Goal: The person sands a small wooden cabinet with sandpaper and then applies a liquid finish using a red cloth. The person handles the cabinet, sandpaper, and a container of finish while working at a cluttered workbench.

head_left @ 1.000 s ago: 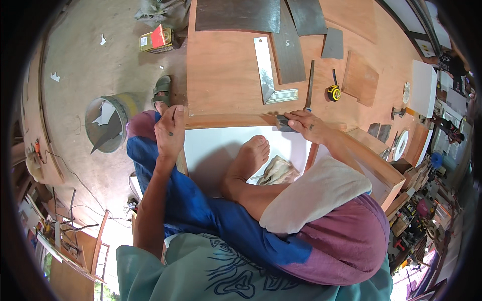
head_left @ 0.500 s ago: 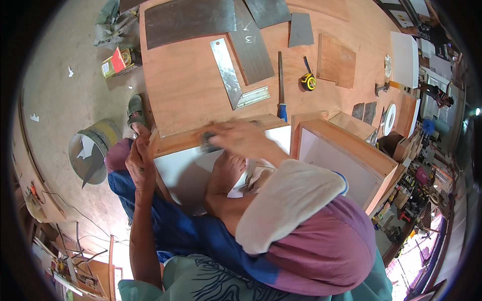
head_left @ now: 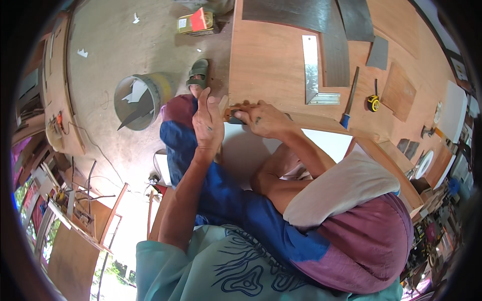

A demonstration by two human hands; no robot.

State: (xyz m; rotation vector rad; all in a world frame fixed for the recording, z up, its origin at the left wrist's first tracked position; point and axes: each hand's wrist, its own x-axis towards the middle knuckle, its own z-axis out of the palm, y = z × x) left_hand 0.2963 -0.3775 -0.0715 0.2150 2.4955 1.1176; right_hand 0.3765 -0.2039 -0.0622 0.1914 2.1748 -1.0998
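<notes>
My right hand (head_left: 261,120) grips a small dark block (head_left: 235,116) on the top wooden edge (head_left: 316,119) of a white-lined box (head_left: 241,145), at its left end. Right beside it, my left hand (head_left: 208,120) holds the box's left edge, fingers pointing away from me. My bare leg (head_left: 271,185) is bent inside the box. Beyond the rim lie a metal square (head_left: 309,65), a blue-handled file (head_left: 350,100) and a yellow tape measure (head_left: 372,103) on a plywood surface (head_left: 266,60).
Dark sheet pieces (head_left: 281,15) lie at the top. A bucket of scraps (head_left: 155,100) and a tin (head_left: 196,24) stand on the floor to the left. A second wooden box (head_left: 379,155) adjoins on the right, near cluttered tools and boards.
My right hand has slid leftward along the rim with the dark block, from the right part to the left corner beside my left hand. The camera's view has also shifted.
</notes>
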